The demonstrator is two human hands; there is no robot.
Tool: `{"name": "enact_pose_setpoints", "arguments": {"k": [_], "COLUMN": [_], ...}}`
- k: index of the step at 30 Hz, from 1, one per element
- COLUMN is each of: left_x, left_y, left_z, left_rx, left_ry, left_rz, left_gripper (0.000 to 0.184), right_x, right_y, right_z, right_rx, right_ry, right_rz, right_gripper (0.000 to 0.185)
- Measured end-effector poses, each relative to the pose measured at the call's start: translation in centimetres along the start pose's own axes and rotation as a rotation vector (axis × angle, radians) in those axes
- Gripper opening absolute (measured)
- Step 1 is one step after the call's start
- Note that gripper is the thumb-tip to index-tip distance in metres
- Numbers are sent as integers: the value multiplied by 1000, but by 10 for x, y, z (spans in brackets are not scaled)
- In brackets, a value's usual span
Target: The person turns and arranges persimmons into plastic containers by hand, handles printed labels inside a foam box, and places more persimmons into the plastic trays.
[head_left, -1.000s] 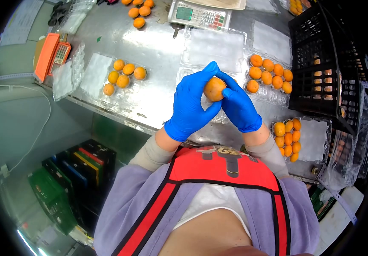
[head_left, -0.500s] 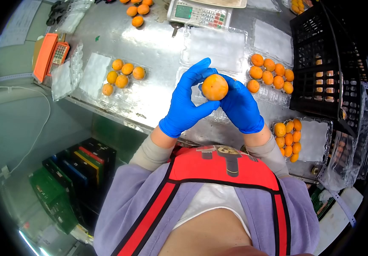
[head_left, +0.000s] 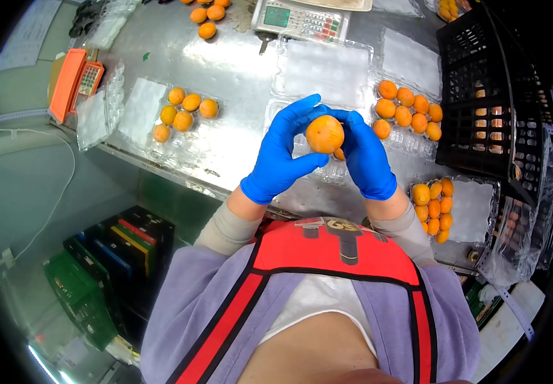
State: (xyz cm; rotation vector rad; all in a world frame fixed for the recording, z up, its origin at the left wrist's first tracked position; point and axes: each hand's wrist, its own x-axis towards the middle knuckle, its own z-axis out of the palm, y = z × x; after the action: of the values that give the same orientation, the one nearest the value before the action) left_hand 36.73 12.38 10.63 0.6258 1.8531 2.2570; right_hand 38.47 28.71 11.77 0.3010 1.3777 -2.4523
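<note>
Between my two blue-gloved hands is a round, smooth, yellow-orange fruit that looks like a persimmon (head_left: pixel 325 134). My left hand (head_left: pixel 280 148) curves round its left side, with the thumb under it and the fingers behind. On the other side, my right hand (head_left: pixel 367 157) has its fingers bent against the fruit's far right edge; its fingertips are partly hidden. Beneath the hands lies an open clear plastic punnet (head_left: pixel 334 173), where a bit of another orange fruit shows between the hands.
Clear punnets of persimmons stand left (head_left: pixel 183 120), right (head_left: pixel 411 112) and lower right (head_left: pixel 434 208). A weighing scale (head_left: pixel 299 20) is at the back. A black crate (head_left: pixel 475 96) rises at the right, and an orange calculator case (head_left: pixel 68 86) sits far left.
The persimmon has shifted slightly down and to the right and turned a little in my hands. My right hand has moved slightly away, uncovering part of the fruit below.
</note>
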Motion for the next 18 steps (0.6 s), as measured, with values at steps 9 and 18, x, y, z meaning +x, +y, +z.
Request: {"name": "enact_pose_setpoints", "arguments": {"k": [9,18], "left_x": [4,1], "left_y": [8,-3], "left_z": [1,0], "left_rx": [-203,135], "left_ry": [-45,-82], "left_rz": [-9,29], "left_gripper": [76,71], "right_x": [-18,0], "right_y": [-16,-3], "right_z": [5,-2], "right_rx": [-273,-506], "right_ry": [-48,55], "right_rz": [-249,-191], "right_gripper": [34,24]}}
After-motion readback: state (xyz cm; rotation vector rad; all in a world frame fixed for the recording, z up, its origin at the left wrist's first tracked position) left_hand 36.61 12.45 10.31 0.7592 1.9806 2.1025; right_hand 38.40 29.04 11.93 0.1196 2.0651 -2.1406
